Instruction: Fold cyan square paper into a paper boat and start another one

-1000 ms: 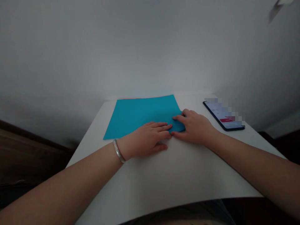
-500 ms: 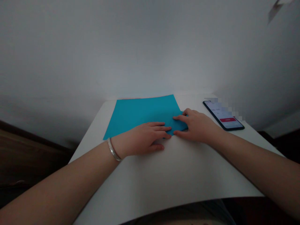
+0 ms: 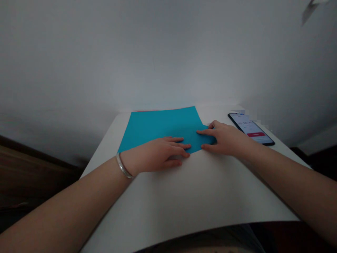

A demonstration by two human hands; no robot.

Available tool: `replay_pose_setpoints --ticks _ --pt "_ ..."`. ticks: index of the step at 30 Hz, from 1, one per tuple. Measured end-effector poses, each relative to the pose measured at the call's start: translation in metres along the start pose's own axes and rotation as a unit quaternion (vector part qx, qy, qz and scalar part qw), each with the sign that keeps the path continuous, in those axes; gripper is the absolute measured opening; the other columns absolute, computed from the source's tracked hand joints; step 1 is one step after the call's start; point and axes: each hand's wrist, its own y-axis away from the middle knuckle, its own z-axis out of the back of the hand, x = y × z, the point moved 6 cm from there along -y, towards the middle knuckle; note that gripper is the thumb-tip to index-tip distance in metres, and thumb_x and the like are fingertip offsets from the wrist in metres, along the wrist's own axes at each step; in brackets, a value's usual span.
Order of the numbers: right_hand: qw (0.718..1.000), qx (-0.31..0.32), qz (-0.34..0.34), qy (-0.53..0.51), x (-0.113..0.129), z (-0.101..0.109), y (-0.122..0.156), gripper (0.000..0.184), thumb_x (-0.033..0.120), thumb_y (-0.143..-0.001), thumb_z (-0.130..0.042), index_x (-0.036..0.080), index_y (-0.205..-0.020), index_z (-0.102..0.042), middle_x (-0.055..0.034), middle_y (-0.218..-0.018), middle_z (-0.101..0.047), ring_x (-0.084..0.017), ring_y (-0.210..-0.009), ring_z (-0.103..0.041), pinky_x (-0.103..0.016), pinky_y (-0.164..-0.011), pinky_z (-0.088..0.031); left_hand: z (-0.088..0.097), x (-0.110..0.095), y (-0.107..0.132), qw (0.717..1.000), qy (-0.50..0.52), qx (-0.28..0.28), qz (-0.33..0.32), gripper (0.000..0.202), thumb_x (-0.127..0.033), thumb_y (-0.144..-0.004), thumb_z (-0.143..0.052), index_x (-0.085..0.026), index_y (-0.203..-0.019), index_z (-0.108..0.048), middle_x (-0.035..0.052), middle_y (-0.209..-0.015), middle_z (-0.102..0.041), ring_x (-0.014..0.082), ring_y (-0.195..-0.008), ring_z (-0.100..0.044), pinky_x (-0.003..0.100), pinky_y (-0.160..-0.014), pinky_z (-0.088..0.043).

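Blue paper (image 3: 160,123) lies flat on the white table, its far edge near the wall. At its right a blue part juts out past the straight side; I cannot tell whether this is a fold or a separate piece. My left hand (image 3: 163,154), with a silver bangle (image 3: 122,166) at its wrist, rests palm down with fingers spread over the paper's near edge. On the jutting part lies my right hand (image 3: 223,137), thumb and forefinger stretched apart and touching the paper. Its other fingers curl at the far side, partly hidden.
A phone (image 3: 247,126) with a lit screen lies at the right side of the white table (image 3: 179,207). The grey-white wall (image 3: 168,56) rises directly behind the table. Brown wooden furniture (image 3: 31,172) stands to the left.
My right hand has slid a little to the right and away from me along the paper. My left hand has shifted slightly left. Digits on the phone screen differ.
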Motion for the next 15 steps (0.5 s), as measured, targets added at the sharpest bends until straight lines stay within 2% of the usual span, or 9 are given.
replay_pose_setpoints --ticks 4,9,15 --pt "1.0 0.006 -0.001 -0.002 -0.0039 -0.0042 0.0008 0.058 0.064 -0.079 -0.049 0.04 -0.132 -0.053 -0.0102 -0.118 -0.053 -0.026 -0.089 -0.061 -0.04 -0.08 -0.046 0.002 -0.001 -0.0012 1.0 0.0 0.001 -0.025 0.035 -0.035 -0.097 -0.044 -0.028 -0.128 -0.056 -0.0033 -0.142 -0.048 0.019 -0.137 -0.036 0.034 -0.114 -0.026" --pt "1.0 0.006 -0.004 -0.009 -0.0044 -0.0052 0.0013 0.058 0.063 -0.079 -0.05 0.04 -0.131 -0.054 -0.0101 -0.119 -0.053 -0.026 -0.089 -0.061 -0.04 -0.08 -0.046 0.0049 -0.0046 -0.0014 0.999 0.007 0.001 -0.046 0.032 -0.033 -0.098 -0.04 -0.024 -0.114 -0.067 -0.0009 -0.134 -0.056 0.0177 -0.132 -0.043 0.032 -0.113 -0.028" --pt "1.0 0.006 -0.006 -0.019 -0.0005 0.0009 0.0004 0.057 0.062 -0.079 -0.051 0.039 -0.131 -0.055 -0.0105 -0.118 -0.052 -0.026 -0.089 -0.06 -0.04 -0.08 -0.047 0.0096 -0.004 -0.001 0.998 0.012 -0.065 0.008 0.028 -0.035 -0.096 -0.045 -0.022 -0.107 -0.066 0.0028 -0.123 -0.063 0.0198 -0.121 -0.052 0.033 -0.1 -0.042"
